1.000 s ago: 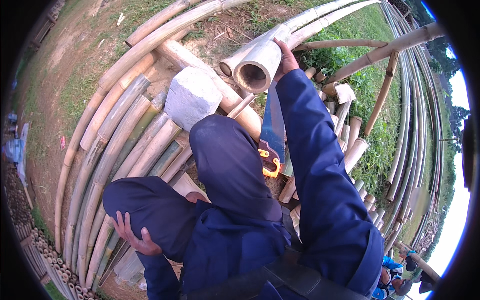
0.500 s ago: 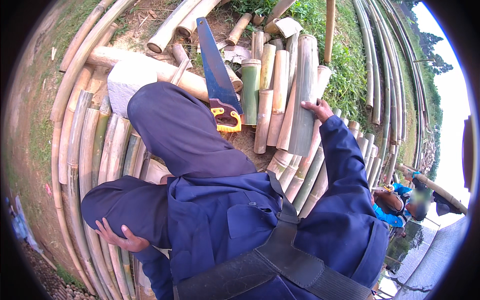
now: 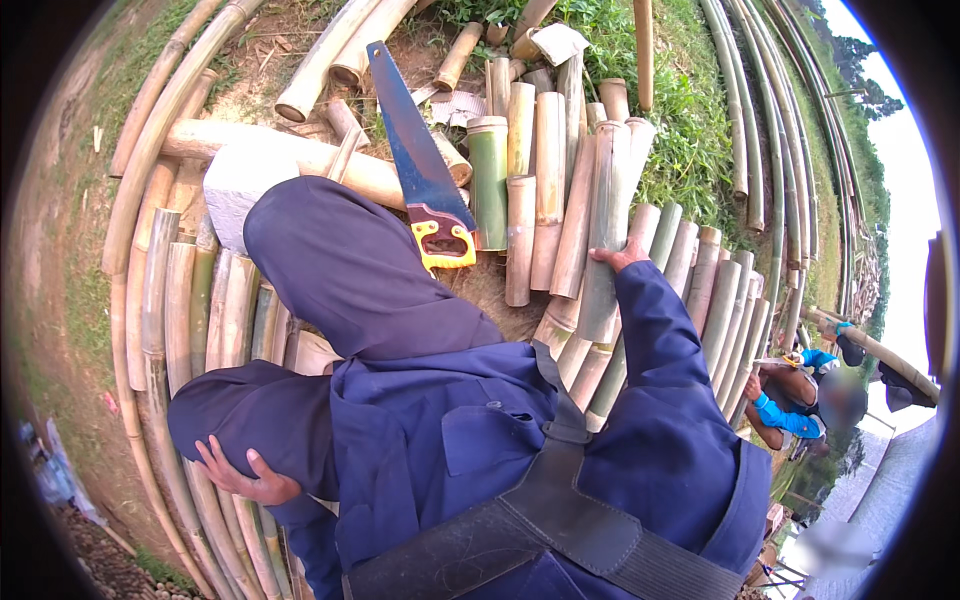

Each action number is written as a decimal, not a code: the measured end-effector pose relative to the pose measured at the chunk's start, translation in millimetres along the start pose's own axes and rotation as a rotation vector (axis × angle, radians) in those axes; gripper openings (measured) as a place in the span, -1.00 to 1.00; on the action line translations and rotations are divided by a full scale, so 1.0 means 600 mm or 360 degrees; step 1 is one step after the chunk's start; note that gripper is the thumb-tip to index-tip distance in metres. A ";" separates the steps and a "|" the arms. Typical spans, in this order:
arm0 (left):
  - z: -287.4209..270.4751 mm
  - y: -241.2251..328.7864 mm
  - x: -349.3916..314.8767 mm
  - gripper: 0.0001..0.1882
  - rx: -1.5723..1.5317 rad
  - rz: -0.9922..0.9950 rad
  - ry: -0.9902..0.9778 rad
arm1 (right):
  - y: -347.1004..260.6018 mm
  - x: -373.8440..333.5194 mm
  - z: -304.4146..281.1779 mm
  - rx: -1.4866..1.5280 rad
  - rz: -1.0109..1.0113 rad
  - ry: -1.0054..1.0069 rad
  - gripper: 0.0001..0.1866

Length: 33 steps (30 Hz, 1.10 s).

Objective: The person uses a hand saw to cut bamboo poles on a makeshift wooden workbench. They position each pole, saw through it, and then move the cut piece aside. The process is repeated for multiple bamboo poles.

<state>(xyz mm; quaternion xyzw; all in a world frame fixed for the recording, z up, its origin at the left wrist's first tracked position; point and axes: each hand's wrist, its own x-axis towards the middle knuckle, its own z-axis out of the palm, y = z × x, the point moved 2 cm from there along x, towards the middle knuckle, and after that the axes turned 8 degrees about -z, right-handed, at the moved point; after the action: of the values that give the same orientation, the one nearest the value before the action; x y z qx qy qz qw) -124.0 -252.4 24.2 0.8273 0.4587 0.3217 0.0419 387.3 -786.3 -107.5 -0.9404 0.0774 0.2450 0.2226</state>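
My right hand (image 3: 625,255) grips the edge of a cut greyish-green bamboo piece (image 3: 604,190), thumb on its upper face and the other fingers mostly hidden. The piece lies lengthwise over other bamboo lengths. My left hand (image 3: 248,474) rests on my dark-trousered leg, its fingers spread and holding nothing. A handsaw (image 3: 412,135) with a yellow and dark red handle stands beside my other knee, blade tilted up and away. Just right of the saw is a short green bamboo section (image 3: 488,180), next to several paler ones (image 3: 549,150).
Rows of bamboo poles flank me at left (image 3: 180,300) and right (image 3: 735,300). A pale block (image 3: 232,195) sits by my knee, against a thick bamboo log (image 3: 300,150). At the far right, a person in blue sleeves (image 3: 785,410) works beside a pole.
My right hand has drawn the bamboo piece down toward me, uncovering more lengths behind it. My left hand stays on my leg. The view has shifted slightly.
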 end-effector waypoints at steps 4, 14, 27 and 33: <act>-0.001 0.002 -0.001 -0.38 0.0008 -0.0003 -0.0020 | -0.088 -0.042 -0.018 0.0116 0.0057 -0.0109 0.05; 0.002 0.017 0.011 -0.38 -0.0022 -0.0117 -0.0082 | -0.012 0.020 -0.006 0.0023 0.0055 -0.0036 0.35; -0.017 0.014 0.003 -0.37 -0.0042 -0.0269 -0.0129 | -0.088 -0.008 -0.002 -0.0315 0.0076 0.0357 0.44; -0.021 0.017 0.004 -0.37 -0.0095 -0.0307 -0.0130 | -0.117 -0.023 -0.020 -0.0297 0.0188 0.0358 0.44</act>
<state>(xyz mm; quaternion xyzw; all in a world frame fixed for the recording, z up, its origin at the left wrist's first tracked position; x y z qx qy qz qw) -122.8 -259.2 39.0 0.7900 0.5244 0.2958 0.1161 398.0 -728.8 -64.7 -0.9723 0.1340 0.1570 0.1095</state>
